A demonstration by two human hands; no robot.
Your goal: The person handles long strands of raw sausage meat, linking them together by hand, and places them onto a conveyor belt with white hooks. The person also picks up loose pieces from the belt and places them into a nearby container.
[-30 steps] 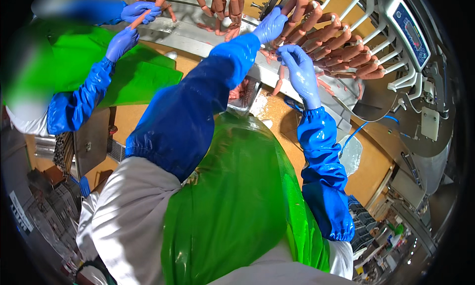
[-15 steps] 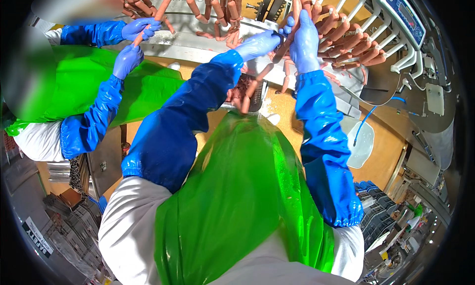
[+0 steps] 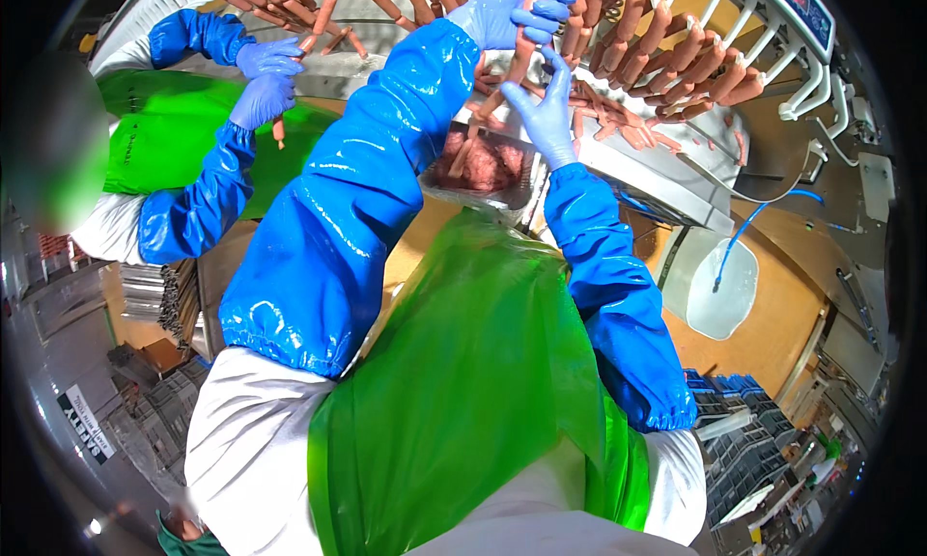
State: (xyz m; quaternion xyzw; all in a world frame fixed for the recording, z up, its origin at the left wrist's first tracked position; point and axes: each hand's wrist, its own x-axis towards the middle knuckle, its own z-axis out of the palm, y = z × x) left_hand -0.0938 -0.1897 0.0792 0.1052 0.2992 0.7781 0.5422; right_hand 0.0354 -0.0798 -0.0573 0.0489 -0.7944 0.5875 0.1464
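Observation:
Strings of reddish-brown sausage links (image 3: pixel 666 49) hang from a white hooked rack (image 3: pixel 787 69) at the top. My left hand (image 3: pixel 507 11), in a light blue glove, is raised to the rack and closed on a hanging sausage link (image 3: pixel 529 35). My right hand (image 3: pixel 547 112) is just below it, fingers spread, touching the dangling links without a clear grip. Both arms wear glossy blue sleeves over a green apron (image 3: pixel 463 382). Below my hands sits a metal tray of loose sausages (image 3: pixel 483 165).
A co-worker in the same blue sleeves and green apron stands at the left, gloved hands (image 3: pixel 263 78) on sausages at the rack. A white bucket (image 3: pixel 724 291) with a blue hose stands on the orange floor at the right. Stacked crates (image 3: pixel 744 430) lie at the lower right.
My right hand has come down from the rack and opened its fingers below my left hand. My left hand stays up on the strand. The co-worker's hands shifted slightly along the rack.

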